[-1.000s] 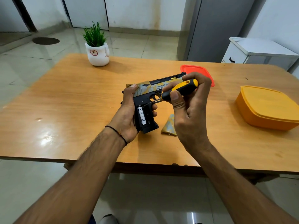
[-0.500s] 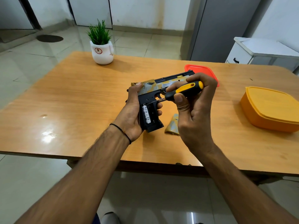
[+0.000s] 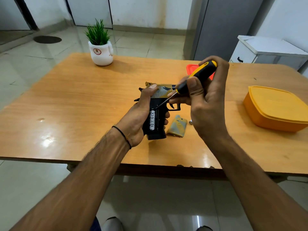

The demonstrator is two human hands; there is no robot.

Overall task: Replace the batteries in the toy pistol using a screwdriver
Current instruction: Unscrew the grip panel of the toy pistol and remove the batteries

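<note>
Two grips clamped over the table (image 3: 75, 105): left hand (image 3: 136, 117) round the handle of the toy pistol (image 3: 160, 95), right hand (image 3: 206, 104) round the screwdriver (image 3: 200, 75); probably light, stiff, slick plastic, best held there.

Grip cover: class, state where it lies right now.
In the head view, the grip cover lies on the table, just right of the pistol, between it and the right hand.
</note>
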